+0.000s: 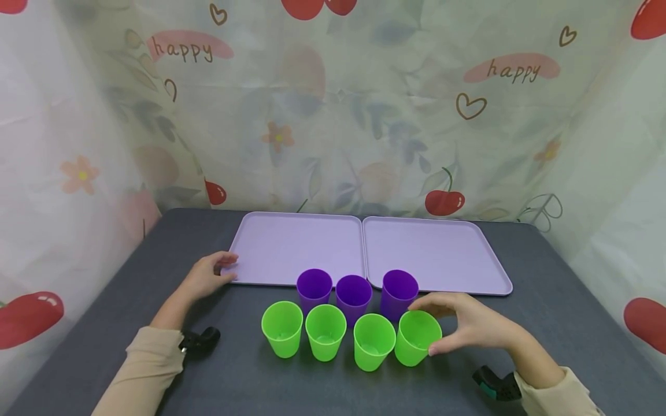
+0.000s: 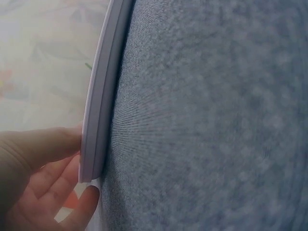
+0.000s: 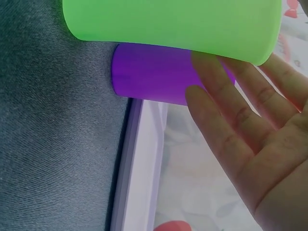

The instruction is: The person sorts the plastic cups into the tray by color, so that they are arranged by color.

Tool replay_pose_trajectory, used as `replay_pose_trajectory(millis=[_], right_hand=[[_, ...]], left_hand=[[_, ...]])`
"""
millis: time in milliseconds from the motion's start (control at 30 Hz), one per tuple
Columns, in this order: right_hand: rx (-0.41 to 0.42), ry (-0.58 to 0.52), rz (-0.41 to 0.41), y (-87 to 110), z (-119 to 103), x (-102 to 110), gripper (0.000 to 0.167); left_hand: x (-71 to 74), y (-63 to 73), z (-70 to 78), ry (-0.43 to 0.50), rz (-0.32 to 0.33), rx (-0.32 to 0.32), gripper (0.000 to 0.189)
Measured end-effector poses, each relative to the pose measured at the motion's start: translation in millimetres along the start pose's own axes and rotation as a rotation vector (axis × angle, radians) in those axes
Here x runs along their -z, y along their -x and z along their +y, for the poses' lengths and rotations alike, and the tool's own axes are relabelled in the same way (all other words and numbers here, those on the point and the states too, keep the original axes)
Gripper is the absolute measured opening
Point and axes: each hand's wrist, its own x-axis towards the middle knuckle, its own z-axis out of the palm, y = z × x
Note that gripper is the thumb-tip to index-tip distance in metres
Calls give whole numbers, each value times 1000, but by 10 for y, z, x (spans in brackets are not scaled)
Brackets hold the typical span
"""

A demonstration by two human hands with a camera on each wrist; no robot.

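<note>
Several green cups (image 1: 325,332) stand upright in a row on the dark cloth. Behind them are three purple cups (image 1: 354,297). My right hand (image 1: 468,320) is spread around the rightmost green cup (image 1: 418,338), thumb at its near right side, fingers at its far side. In the right wrist view, those fingers (image 3: 236,115) are fairly straight, partly hidden by the green cup (image 3: 173,24), beside a purple cup (image 3: 149,72). My left hand (image 1: 205,277) touches the near left corner of the left lilac tray (image 1: 296,248), thumb and fingers apart along its rim (image 2: 98,106).
A second lilac tray (image 1: 432,254) lies against the right side of the first, behind the cups. Dark cloth (image 1: 234,375) covers the table. A patterned curtain (image 1: 338,115) hangs behind and at both sides. A thin cord (image 1: 543,211) hangs by the back right corner.
</note>
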Motion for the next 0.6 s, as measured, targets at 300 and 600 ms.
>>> replay_pose_trajectory(millis=[300, 600], right_hand=[[-20, 79, 22, -4, -118, 102, 53], [23, 96, 48, -59, -222, 251, 53]], left_hand=[[9, 12, 13, 8, -9, 4, 38], [-16, -9, -58, 18, 14, -7, 37]])
